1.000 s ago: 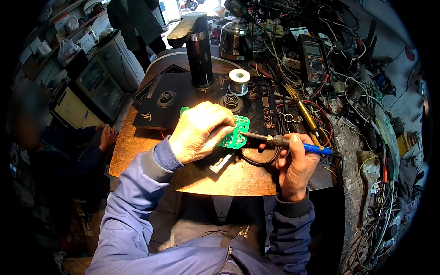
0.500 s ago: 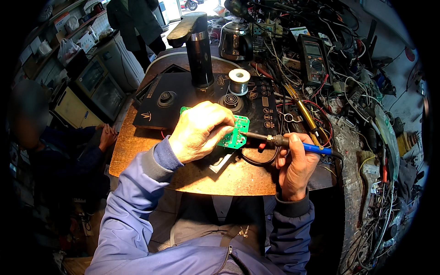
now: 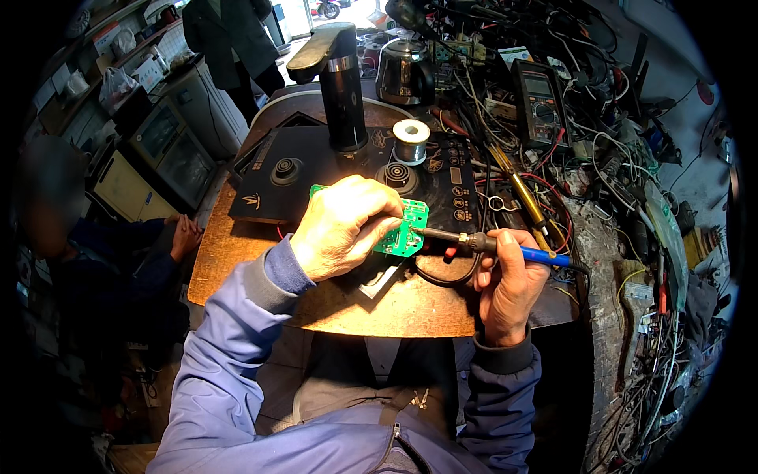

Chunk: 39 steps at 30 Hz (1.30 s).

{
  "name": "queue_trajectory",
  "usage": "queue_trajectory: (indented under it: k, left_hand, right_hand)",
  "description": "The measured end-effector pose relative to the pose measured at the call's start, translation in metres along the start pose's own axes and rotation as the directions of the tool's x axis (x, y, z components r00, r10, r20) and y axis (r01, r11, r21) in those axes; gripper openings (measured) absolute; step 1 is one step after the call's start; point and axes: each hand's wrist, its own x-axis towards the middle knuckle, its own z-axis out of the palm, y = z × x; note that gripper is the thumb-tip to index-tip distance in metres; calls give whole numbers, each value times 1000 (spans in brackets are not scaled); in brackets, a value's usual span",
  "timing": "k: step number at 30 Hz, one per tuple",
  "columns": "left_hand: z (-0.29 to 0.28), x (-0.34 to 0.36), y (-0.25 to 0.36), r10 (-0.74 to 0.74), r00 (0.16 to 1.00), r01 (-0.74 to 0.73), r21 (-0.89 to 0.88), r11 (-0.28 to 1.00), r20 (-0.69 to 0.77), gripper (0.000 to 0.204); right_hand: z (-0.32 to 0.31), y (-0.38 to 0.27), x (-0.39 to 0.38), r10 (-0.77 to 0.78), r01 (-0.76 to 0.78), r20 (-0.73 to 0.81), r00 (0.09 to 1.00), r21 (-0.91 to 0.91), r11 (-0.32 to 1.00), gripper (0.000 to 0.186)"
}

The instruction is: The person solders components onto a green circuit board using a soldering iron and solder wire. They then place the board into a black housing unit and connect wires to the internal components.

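A green circuit board [image 3: 412, 229] is held up over the near part of the wooden table by my left hand [image 3: 347, 225], whose fingers are closed and cover the board's left part. In my right hand [image 3: 512, 288] is a soldering iron [image 3: 541, 257] with a blue handle, gripped like a pen. Its dark metal shaft points left, and the tip meets the board's face beside my left fingertips. Whether my left fingers also pinch something small there is hidden. Just beyond the board, a spool of solder wire [image 3: 410, 144] stands on a black appliance panel [image 3: 316, 170].
A black dispenser column [image 3: 342, 95] rises from the panel, with a kettle [image 3: 405, 75] behind it. At right lie a multimeter [image 3: 542, 107], a yellow-handled tool [image 3: 527, 201] and heaped cables [image 3: 624, 158]. One person sits at left, hands clasped [image 3: 186, 236]; another stands behind.
Almost nothing differs. Both hands, the board and the soldering iron keep their places, with the tip still at the board.
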Motion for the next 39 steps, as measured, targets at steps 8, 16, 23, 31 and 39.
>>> queue_trajectory:
  k: [8,16,23,31,39]
  left_hand:
    - [0,0,0,3,1000,-3,-10,1000,-2,15]
    - [-2,0,0,-54,998,49,-108,993,-38,12]
    - [-6,0,-2,-130,985,115,-130,985,-110,9]
    - [-5,-5,-8,-230,969,199,-263,944,-93,6]
    - [-7,-4,-10,-429,902,316,-613,725,-43,12]
  right_hand:
    - [-6,-2,5,-19,43,-88,996,279,959,29]
    - [-6,0,4,-19,34,-102,995,150,988,32]
    - [-4,-2,3,-13,35,-111,994,194,980,28]
    - [-4,-1,3,-18,37,-114,993,169,985,29]
    - [-2,-2,2,-9,28,-150,989,123,992,31]
